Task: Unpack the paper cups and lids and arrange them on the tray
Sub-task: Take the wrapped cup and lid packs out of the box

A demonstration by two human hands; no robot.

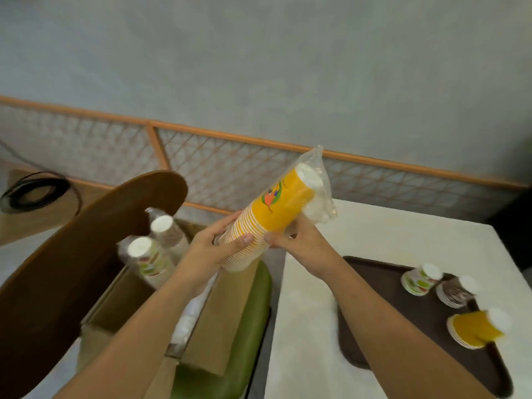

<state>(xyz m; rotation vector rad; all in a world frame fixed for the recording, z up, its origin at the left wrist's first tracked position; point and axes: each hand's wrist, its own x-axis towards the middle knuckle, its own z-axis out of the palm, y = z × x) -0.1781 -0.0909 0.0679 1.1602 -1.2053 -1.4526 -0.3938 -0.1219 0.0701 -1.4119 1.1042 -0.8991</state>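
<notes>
Three cup stacks (421, 280) sat on the tray (388, 312) right of the grip, where the left hand (214, 246) and right hand (299, 243) clasped a half-sleeved yellow stack (267, 220); more packs (149, 257) lay left in the carton (218, 312).

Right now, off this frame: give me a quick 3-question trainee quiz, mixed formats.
1. True or false: the yellow cup stack is completely out of its plastic sleeve.
2. How many cup stacks are on the brown tray? A) one B) three C) five
3. Fill in: the cardboard box sits on a ____ chair seat.
Key: 1 false, the sleeve covers its far end; 2 B: green-printed stack, brown stack, small yellow stack; 3 green.
</notes>
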